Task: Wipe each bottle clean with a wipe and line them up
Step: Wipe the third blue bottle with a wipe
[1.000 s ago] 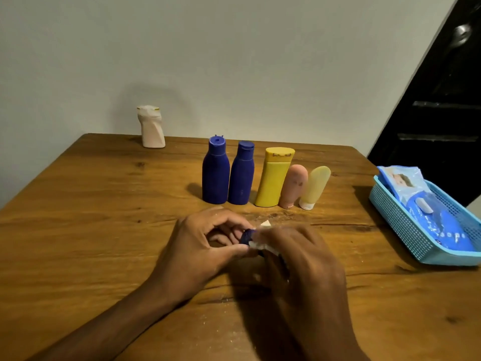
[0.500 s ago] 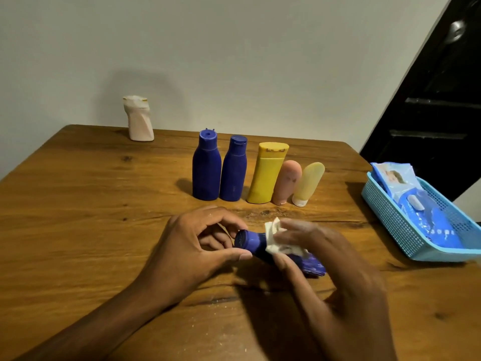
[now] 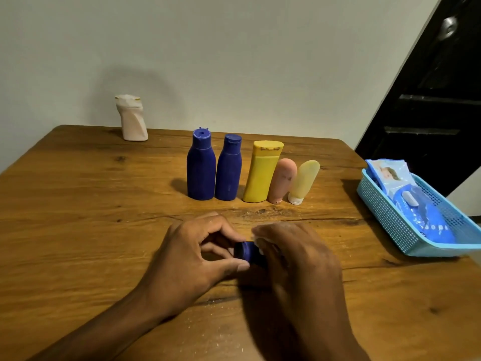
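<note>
**Sixth bottle in hand, one left at the back**

While five plastic bottles [image 3: 250,173] stand lined up mid-table, a beige one [image 3: 132,118] waits apart by the wall. The left hand [image 3: 192,259] pinches the cap of a small dark-blue bottle [image 3: 248,252] lying near the front edge; the right hand [image 3: 296,259] curls over it with a white wipe [image 3: 259,241].

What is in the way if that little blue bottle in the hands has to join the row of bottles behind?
Nothing visible. The small blue bottle is held by the left hand and right hand, and bare table lies between it and the row. Both ends, beside the big blue bottle and the pale yellow tube, are free.
</note>
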